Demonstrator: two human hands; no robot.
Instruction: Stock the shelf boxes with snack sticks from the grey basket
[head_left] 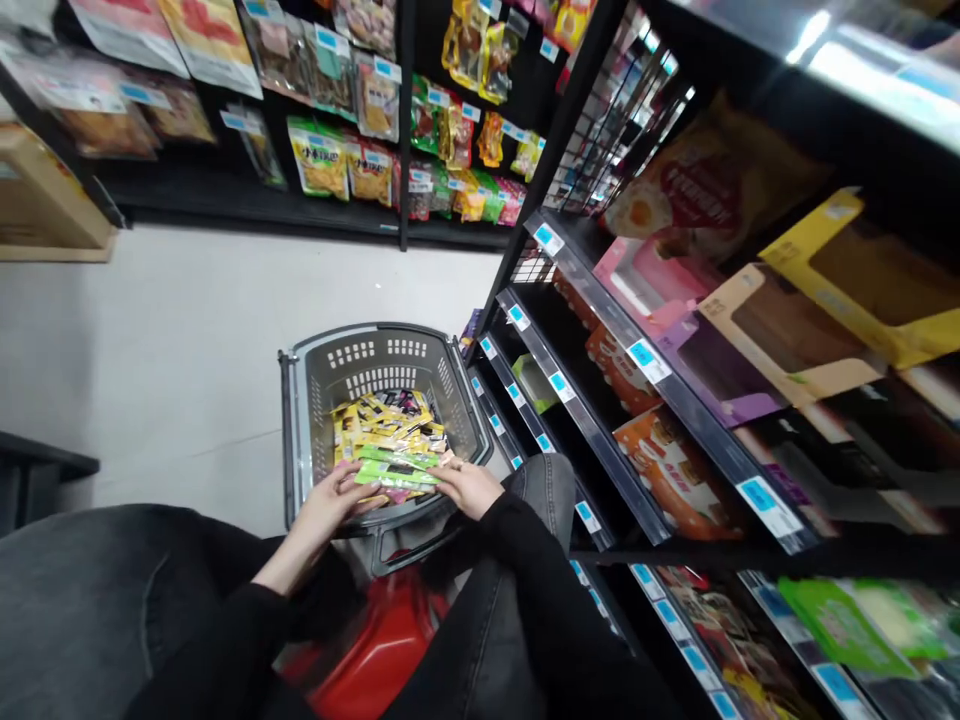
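Observation:
A grey plastic shopping basket (307,470) stands on the floor between my knees. Inside it lies a heap of slim yellow snack packets (390,425), with some dark and pink ones among them. Across the near side of the heap, green snack packets (397,468) stretch between my two hands. My left hand (336,500) has its fingers closed on the left end of the green packets. At their right end, my right hand (469,487) pinches them. The exact number of packets held cannot be made out.
Right of the basket rise black shelves with price tags (649,360), display boxes (795,330) and orange bags (667,470). Bagged snacks (322,160) hang along the back shelves. A cardboard box (52,200) sits at far left. Something red (382,650) is below me.

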